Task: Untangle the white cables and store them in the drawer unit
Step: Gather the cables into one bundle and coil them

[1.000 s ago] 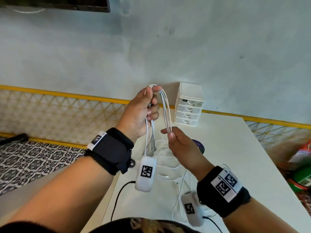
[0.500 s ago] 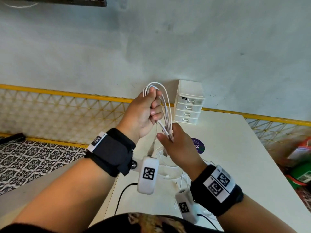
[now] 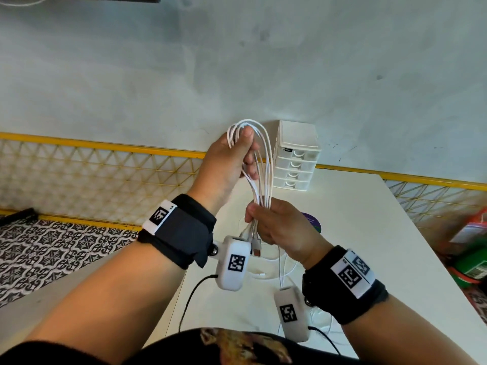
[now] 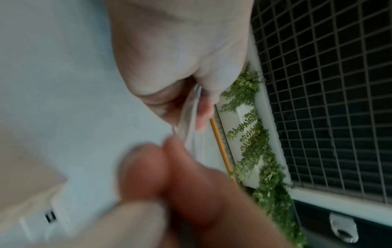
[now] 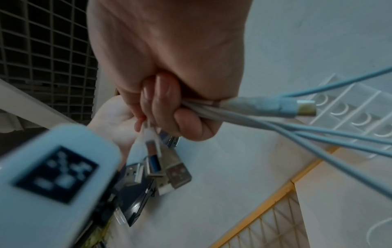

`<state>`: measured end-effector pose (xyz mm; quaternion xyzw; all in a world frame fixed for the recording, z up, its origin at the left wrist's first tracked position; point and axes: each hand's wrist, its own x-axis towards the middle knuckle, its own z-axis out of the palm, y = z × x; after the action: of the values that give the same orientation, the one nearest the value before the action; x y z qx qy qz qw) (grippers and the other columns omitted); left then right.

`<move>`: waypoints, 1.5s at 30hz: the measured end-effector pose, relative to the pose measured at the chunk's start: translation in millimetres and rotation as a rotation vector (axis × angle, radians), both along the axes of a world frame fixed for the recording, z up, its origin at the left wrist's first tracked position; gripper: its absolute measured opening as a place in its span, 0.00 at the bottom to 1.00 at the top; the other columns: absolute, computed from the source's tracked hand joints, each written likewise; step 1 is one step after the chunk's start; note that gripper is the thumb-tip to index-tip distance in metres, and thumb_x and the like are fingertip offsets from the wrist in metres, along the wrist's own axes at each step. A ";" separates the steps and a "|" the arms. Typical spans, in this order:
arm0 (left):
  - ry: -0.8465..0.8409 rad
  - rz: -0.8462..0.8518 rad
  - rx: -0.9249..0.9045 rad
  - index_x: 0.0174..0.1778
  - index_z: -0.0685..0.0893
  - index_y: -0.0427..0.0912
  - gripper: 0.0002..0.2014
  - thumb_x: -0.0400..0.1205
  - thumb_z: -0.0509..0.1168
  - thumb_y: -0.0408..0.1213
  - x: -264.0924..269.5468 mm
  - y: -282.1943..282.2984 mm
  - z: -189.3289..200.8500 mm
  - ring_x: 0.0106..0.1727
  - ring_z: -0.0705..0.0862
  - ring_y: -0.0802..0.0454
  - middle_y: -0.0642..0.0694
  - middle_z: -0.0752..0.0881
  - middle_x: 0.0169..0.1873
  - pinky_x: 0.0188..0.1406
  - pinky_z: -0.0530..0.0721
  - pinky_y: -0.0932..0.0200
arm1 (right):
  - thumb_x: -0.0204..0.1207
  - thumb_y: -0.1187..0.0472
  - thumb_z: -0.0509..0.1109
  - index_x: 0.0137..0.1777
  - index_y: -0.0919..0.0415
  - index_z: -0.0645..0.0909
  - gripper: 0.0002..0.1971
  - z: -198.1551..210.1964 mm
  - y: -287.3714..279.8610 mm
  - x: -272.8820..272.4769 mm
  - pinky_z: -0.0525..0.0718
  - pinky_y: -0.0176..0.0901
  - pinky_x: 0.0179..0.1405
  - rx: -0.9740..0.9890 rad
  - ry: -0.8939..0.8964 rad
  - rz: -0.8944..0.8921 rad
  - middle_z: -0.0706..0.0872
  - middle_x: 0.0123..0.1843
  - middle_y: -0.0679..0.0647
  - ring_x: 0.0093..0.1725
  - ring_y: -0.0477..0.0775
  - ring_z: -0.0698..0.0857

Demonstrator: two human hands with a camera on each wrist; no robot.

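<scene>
I see both hands up over the tabletop (image 3: 355,233). Left hand (image 3: 226,164) fingers clenched round the top loop of the white cables (image 3: 264,164); right hand (image 3: 283,227) fingers grasping the same bundle lower down. USB plugs (image 5: 167,169) hang below the right fist. More cable (image 3: 283,270) loose on the tabletop at 6 o'clock of the hands. Drawer unit (image 3: 296,156) at 1 o'clock, against the wall, all drawers closed.
</scene>
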<state>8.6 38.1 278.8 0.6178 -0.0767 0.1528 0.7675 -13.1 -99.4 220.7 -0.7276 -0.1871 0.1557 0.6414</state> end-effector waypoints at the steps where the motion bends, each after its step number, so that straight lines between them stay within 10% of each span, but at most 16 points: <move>1: -0.022 0.095 0.114 0.35 0.81 0.49 0.14 0.84 0.65 0.50 2.7 5.8 -5.0 0.27 0.79 0.54 0.55 0.79 0.24 0.34 0.80 0.55 | 0.84 0.59 0.62 0.34 0.56 0.80 0.16 1.6 -1.7 0.1 0.65 0.39 0.23 -0.032 -0.016 -0.015 0.67 0.18 0.47 0.19 0.47 0.65; 5: 0.087 -0.139 0.214 0.49 0.84 0.55 0.25 0.62 0.76 0.64 -0.6 9.0 -22.2 0.48 0.87 0.54 0.59 0.89 0.38 0.53 0.84 0.54 | 0.83 0.59 0.62 0.33 0.53 0.80 0.16 5.5 -2.1 -0.7 0.66 0.39 0.25 -0.130 -0.049 -0.018 0.68 0.17 0.44 0.18 0.46 0.66; 8: 0.198 -0.389 0.002 0.56 0.82 0.46 0.26 0.67 0.71 0.57 -6.0 -9.2 -27.2 0.30 0.85 0.52 0.50 0.83 0.27 0.41 0.87 0.54 | 0.83 0.60 0.63 0.35 0.50 0.79 0.13 4.8 2.8 -5.8 0.68 0.40 0.24 -0.141 -0.112 0.024 0.71 0.17 0.45 0.19 0.45 0.67; 12: 0.175 -0.241 -0.193 0.42 0.70 0.47 0.10 0.87 0.59 0.44 5.0 -0.7 -6.2 0.17 0.62 0.60 0.54 0.66 0.21 0.15 0.66 0.66 | 0.79 0.60 0.70 0.56 0.51 0.77 0.09 -14.7 -14.2 1.8 0.69 0.36 0.23 -0.248 -0.060 0.111 0.77 0.26 0.44 0.24 0.48 0.69; 15: 0.148 -0.073 -0.333 0.38 0.70 0.49 0.13 0.90 0.55 0.42 15.4 25.3 18.8 0.17 0.60 0.61 0.55 0.65 0.20 0.12 0.60 0.68 | 0.79 0.58 0.71 0.48 0.51 0.80 0.02 -52.9 -66.3 21.0 0.73 0.35 0.28 -0.564 -0.119 0.144 0.79 0.28 0.40 0.24 0.39 0.74; 19: 0.036 0.095 -0.356 0.39 0.70 0.50 0.12 0.90 0.56 0.43 17.5 53.2 40.1 0.18 0.60 0.60 0.54 0.67 0.21 0.13 0.59 0.67 | 0.81 0.52 0.67 0.46 0.51 0.77 0.05 -80.7 -173.3 56.9 0.80 0.45 0.40 -0.887 -0.058 -0.300 0.84 0.42 0.53 0.39 0.52 0.81; 22: 0.025 0.126 -0.336 0.41 0.69 0.49 0.10 0.89 0.58 0.43 18.1 45.8 41.8 0.19 0.61 0.59 0.53 0.69 0.22 0.14 0.60 0.66 | 0.68 0.45 0.78 0.64 0.45 0.75 0.26 -72.8 -220.2 72.8 0.76 0.52 0.56 -1.136 -0.066 -0.447 0.86 0.54 0.53 0.58 0.58 0.82; 24: 0.044 0.124 -0.279 0.43 0.69 0.49 0.09 0.89 0.59 0.42 19.6 28.9 39.8 0.19 0.62 0.59 0.53 0.71 0.24 0.14 0.60 0.67 | 0.58 0.45 0.85 0.82 0.43 0.55 0.55 -59.0 -218.6 79.0 0.71 0.55 0.67 -1.278 -0.094 -0.192 0.78 0.71 0.49 0.72 0.57 0.73; 27: 0.058 0.110 -0.184 0.44 0.69 0.47 0.08 0.88 0.60 0.40 19.6 -3.1 36.1 0.18 0.64 0.59 0.53 0.75 0.25 0.14 0.62 0.69 | 0.53 0.49 0.88 0.83 0.38 0.39 0.68 -18.7 -186.2 74.6 0.62 0.54 0.79 -1.043 -0.124 0.071 0.62 0.83 0.46 0.81 0.51 0.62; 32: 0.115 -0.063 -0.234 0.44 0.70 0.46 0.08 0.88 0.60 0.40 12.6 -47.7 30.9 0.19 0.61 0.60 0.51 0.81 0.26 0.13 0.61 0.70 | 0.60 0.47 0.84 0.81 0.40 0.57 0.52 27.1 -90.2 36.9 0.64 0.30 0.75 -0.349 -0.312 0.151 0.67 0.79 0.36 0.76 0.31 0.64; 36: 0.114 -0.108 -0.331 0.50 0.77 0.46 0.07 0.89 0.57 0.44 -1.0 -45.2 48.2 0.17 0.60 0.63 0.53 0.75 0.22 0.12 0.59 0.70 | 0.80 0.53 0.70 0.52 0.51 0.81 0.05 9.2 -65.4 11.4 0.81 0.51 0.55 -0.343 -0.263 0.222 0.89 0.40 0.47 0.45 0.48 0.85; 40: 0.199 -0.165 -0.174 0.53 0.80 0.42 0.13 0.85 0.59 0.48 -13.0 -24.0 53.1 0.17 0.60 0.62 0.55 0.67 0.20 0.11 0.59 0.69 | 0.84 0.52 0.58 0.48 0.51 0.81 0.11 16.7 -101.5 -5.4 0.74 0.39 0.30 -0.226 -0.003 0.507 0.71 0.27 0.57 0.28 0.51 0.71; 45: 0.485 -0.241 0.365 0.37 0.73 0.41 0.15 0.89 0.56 0.43 -19.3 -70.7 12.3 0.21 0.74 0.57 0.46 0.81 0.27 0.14 0.71 0.66 | 0.85 0.51 0.60 0.53 0.50 0.80 0.08 54.6 -110.3 10.1 0.75 0.36 0.38 -1.207 -0.599 0.727 0.78 0.36 0.44 0.38 0.45 0.77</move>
<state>-10.7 -32.6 291.1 0.7502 0.0096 -0.1068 0.6524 -3.0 -209.8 275.3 -0.8556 -0.4632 0.2283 -0.0370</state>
